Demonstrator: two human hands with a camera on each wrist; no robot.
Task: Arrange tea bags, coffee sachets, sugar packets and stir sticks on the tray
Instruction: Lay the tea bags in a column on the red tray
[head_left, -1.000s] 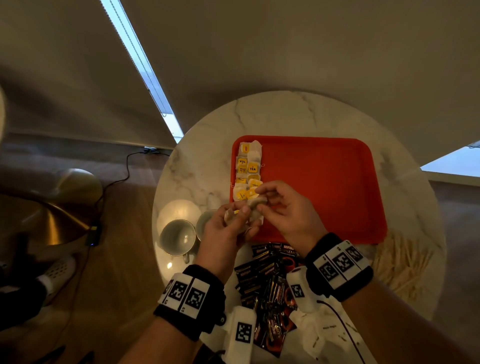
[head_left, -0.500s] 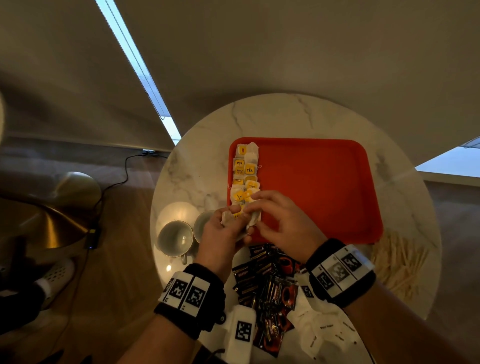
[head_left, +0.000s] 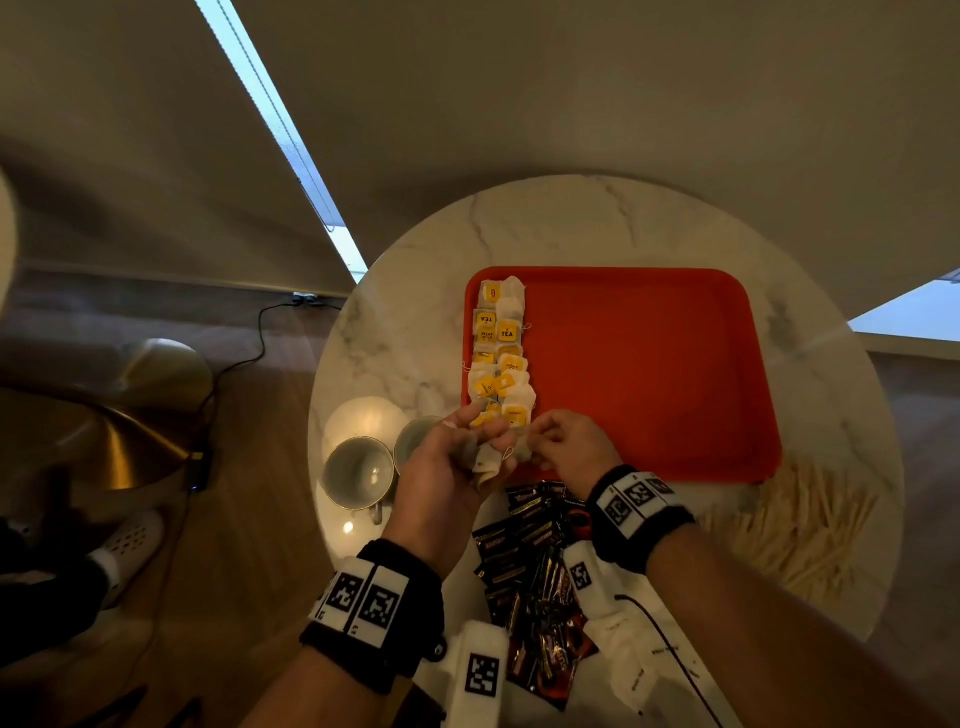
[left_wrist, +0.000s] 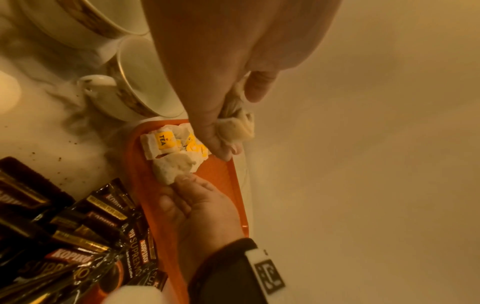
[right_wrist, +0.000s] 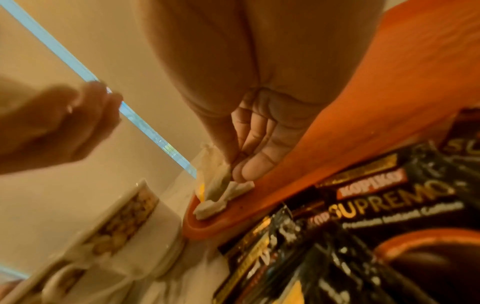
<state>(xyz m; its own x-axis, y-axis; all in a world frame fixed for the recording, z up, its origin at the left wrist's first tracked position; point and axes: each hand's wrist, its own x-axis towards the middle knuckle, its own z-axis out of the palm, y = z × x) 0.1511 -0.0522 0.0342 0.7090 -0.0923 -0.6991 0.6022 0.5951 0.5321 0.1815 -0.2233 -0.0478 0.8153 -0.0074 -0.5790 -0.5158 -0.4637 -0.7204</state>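
A round marble tabletop (head_left: 597, 223) carries everything. On it sits a red tray (head_left: 649, 364), mostly bare, with a double column of tea bags (head_left: 501, 353) with yellow tags running down its left edge from the far corner toward the near one.

Off the tray's near right corner lies a loose heap of pale wooden stir sticks (head_left: 795, 525) on the marble. In front of the tray, between the person's forearms, is a pile of dark coffee sachets (head_left: 535, 571), and closer still a few white sugar packets (head_left: 654, 670), partly hidden by the right arm. To the left of the tray stand two cups (head_left: 358, 473), one on a saucer, just beside the tray's near left corner.

Both hands meet over the near end of the tea bag column. The left hand (head_left: 447, 473) has its fingers curled around a small bunch of tea bags (left_wrist: 235, 125), held above the tray's edge. The right hand (head_left: 566, 447) pinches a single tea bag (right_wrist: 221, 181) between thumb and fingers (right_wrist: 246, 168); that bag hangs low over the near left corner of the tray, at the last bags of the column, and whether it touches them I cannot tell.
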